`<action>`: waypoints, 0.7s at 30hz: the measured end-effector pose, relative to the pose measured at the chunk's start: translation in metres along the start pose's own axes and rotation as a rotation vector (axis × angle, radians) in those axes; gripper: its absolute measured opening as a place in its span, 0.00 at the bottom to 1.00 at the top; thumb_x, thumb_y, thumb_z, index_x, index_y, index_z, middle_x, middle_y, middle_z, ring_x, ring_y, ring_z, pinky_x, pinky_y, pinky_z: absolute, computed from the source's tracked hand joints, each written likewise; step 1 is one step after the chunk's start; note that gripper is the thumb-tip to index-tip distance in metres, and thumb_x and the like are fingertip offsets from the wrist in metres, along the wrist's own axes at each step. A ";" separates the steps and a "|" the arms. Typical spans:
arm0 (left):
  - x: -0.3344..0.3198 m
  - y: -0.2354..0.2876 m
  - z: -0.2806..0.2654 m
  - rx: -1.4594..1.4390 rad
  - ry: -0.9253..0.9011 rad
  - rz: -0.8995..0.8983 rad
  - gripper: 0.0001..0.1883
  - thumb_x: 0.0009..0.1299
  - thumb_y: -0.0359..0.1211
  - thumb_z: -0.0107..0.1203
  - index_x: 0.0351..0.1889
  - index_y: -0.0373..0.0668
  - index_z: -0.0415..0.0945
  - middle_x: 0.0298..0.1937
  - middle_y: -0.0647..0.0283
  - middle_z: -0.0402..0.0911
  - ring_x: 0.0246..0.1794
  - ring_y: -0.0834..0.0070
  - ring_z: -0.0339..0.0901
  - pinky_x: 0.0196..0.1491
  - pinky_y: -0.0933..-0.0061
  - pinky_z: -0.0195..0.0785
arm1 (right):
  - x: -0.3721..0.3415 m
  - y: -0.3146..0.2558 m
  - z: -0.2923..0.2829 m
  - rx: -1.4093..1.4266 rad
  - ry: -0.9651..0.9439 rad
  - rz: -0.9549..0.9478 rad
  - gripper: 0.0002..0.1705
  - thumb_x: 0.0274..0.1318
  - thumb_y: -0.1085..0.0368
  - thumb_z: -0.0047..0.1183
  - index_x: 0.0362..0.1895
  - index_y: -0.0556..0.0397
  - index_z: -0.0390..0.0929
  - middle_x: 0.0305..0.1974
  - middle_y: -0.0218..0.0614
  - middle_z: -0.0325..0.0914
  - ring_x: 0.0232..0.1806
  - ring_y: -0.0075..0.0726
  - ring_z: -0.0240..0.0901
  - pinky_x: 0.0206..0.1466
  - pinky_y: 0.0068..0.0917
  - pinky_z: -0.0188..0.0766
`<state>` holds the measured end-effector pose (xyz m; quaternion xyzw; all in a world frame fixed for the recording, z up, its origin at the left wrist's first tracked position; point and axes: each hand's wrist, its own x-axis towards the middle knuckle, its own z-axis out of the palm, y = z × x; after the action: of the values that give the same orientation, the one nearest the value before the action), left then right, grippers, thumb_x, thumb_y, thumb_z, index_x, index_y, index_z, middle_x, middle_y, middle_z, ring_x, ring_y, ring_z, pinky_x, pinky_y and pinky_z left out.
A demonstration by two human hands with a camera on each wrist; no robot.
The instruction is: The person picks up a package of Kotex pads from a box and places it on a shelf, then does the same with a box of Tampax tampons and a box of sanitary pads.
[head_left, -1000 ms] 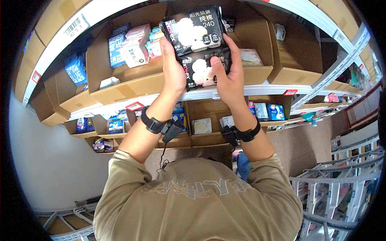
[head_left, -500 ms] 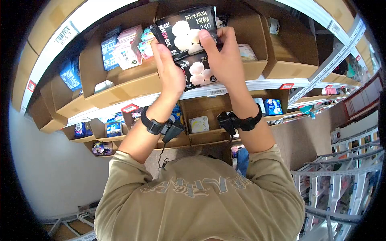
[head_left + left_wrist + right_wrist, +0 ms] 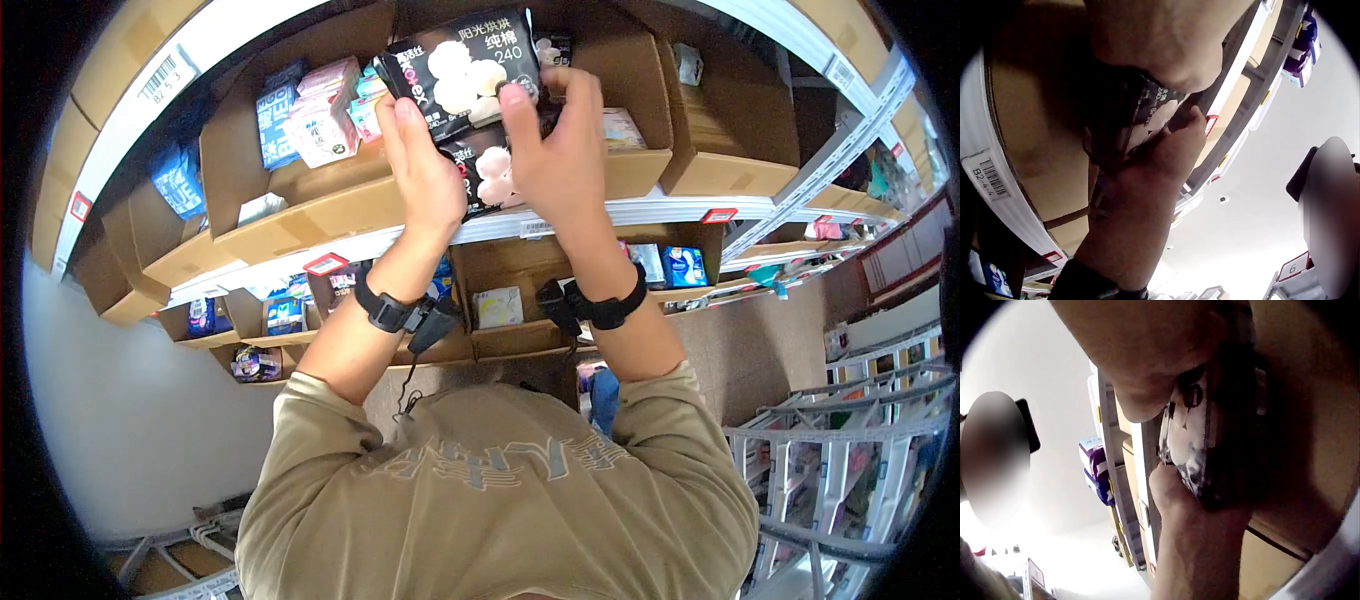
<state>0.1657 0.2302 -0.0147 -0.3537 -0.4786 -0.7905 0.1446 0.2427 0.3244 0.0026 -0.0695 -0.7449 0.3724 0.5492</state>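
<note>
The left hand (image 3: 432, 172) grips the packs' left side, fingers partly hidden; next come the upper black pack (image 3: 452, 75) and, partly overlapped beneath, the lower black pack (image 3: 487, 178) — both before an open carton (image 3: 330, 215). The right hand (image 3: 558, 150) grips the right side, thumb across the front. Handling the pair seems the step — moving on calls for keeping them together.

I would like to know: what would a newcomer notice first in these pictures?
Probably the two black packs with white puffy prints, held between the left hand and right hand. After that, the pink packs in the cardboard tray at upper left of the head view.
</note>
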 end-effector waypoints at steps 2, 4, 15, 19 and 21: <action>-0.002 0.008 0.004 0.088 0.062 -0.025 0.18 0.82 0.42 0.29 0.55 0.39 0.62 0.47 0.59 0.73 0.45 0.76 0.69 0.53 0.70 0.62 | -0.007 -0.005 0.000 -0.173 0.027 -0.182 0.40 0.46 0.47 0.65 0.53 0.64 0.64 0.56 0.55 0.64 0.50 0.61 0.71 0.49 0.49 0.71; -0.003 0.008 0.004 0.130 0.064 0.002 0.18 0.82 0.43 0.30 0.55 0.39 0.62 0.47 0.59 0.72 0.46 0.75 0.69 0.53 0.70 0.62 | -0.014 -0.012 0.005 -0.191 0.023 -0.207 0.44 0.44 0.47 0.66 0.55 0.65 0.62 0.55 0.56 0.64 0.50 0.62 0.71 0.50 0.49 0.71; -0.005 0.008 0.003 0.166 0.019 0.025 0.22 0.82 0.45 0.27 0.57 0.38 0.63 0.52 0.56 0.69 0.53 0.69 0.65 0.60 0.68 0.56 | -0.015 -0.008 0.008 -0.183 0.004 -0.188 0.46 0.44 0.53 0.65 0.61 0.66 0.58 0.55 0.58 0.63 0.53 0.65 0.68 0.53 0.50 0.71; -0.005 0.008 0.005 0.115 0.031 0.011 0.21 0.82 0.44 0.27 0.57 0.38 0.63 0.51 0.57 0.70 0.51 0.71 0.66 0.60 0.68 0.57 | -0.016 -0.007 0.008 -0.150 0.000 -0.187 0.45 0.45 0.54 0.64 0.61 0.66 0.57 0.55 0.58 0.63 0.53 0.65 0.68 0.54 0.50 0.70; -0.004 0.006 0.004 0.106 0.041 0.045 0.18 0.82 0.42 0.28 0.56 0.39 0.60 0.48 0.58 0.72 0.47 0.75 0.69 0.54 0.71 0.62 | -0.015 -0.009 0.006 -0.140 -0.023 -0.159 0.44 0.46 0.55 0.63 0.61 0.67 0.58 0.55 0.59 0.62 0.54 0.66 0.67 0.55 0.49 0.70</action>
<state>0.1738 0.2303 -0.0124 -0.3400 -0.5088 -0.7676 0.1905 0.2460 0.3068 -0.0042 -0.0442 -0.7786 0.2754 0.5621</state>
